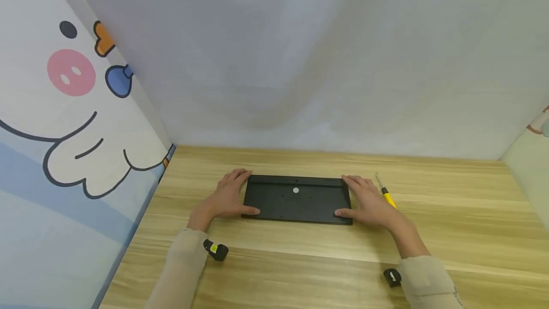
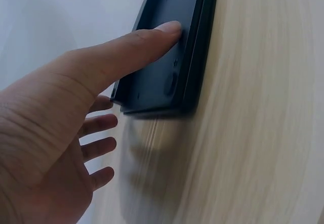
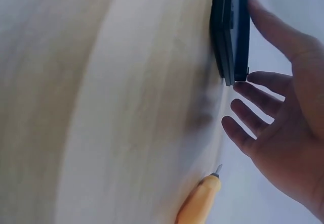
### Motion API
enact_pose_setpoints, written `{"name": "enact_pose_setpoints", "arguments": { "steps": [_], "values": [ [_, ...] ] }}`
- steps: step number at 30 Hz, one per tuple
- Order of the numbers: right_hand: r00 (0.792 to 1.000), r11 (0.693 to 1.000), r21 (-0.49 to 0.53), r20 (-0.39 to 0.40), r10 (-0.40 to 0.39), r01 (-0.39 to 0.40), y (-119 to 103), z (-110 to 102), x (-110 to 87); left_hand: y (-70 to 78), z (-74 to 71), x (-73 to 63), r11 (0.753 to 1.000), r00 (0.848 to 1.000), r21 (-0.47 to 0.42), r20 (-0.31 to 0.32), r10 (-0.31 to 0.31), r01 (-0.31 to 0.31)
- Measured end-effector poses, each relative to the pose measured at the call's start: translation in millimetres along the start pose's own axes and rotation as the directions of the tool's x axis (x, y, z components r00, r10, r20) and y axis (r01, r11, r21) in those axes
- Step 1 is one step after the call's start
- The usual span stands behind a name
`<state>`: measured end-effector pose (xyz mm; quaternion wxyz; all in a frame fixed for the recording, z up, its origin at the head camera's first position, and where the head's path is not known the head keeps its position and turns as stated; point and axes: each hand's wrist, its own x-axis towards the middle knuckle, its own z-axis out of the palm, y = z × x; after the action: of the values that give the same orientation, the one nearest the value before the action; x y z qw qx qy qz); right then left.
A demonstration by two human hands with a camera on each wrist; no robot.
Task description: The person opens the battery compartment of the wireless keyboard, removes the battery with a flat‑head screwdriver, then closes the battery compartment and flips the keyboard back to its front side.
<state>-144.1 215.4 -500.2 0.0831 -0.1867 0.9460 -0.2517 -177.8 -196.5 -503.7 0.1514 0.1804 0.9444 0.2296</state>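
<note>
The left hand (image 1: 226, 199) and right hand (image 1: 370, 204) are gripping a black panel (image 1: 296, 205) by its ends, perhaps just above the table (image 1: 296, 275); a screwdriver (image 1: 387, 196) is lying nearby.

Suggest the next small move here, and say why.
Perhaps the right hand should let go of the panel and take the screwdriver: the tool lies beside that hand, the panel shows what look like screw holes, and the left hand holds its other end.

Black panel (image 2: 152, 92) — cut off above in 2 wrist views; screwdriver (image 3: 200, 204) — cut off below in the right
</note>
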Motion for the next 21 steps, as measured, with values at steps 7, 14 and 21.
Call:
{"name": "enact_pose_setpoints", "arguments": {
  "steps": [7, 14, 21],
  "values": [
    [0.992, 0.996, 0.039, -0.103, -0.074, 0.079, -3.3, -2.2, 11.2, 20.0, 1.0, 7.8, 0.999, 0.997, -0.025, -0.066, 0.035, -0.037],
    [0.985, 0.994, 0.049, -0.151, -0.085, 0.094, -11.6, -1.8, 22.9, 40.3, 8.8, 23.7, 0.996, 0.991, -0.008, -0.105, 0.088, -0.089],
    [0.985, 0.993, 0.075, -0.151, -0.078, 0.09, -14.6, 1.0, 33.1, 60.1, 23.3, 36.2, 0.994, 0.985, -0.005, -0.138, 0.107, -0.109]
  ]
}}
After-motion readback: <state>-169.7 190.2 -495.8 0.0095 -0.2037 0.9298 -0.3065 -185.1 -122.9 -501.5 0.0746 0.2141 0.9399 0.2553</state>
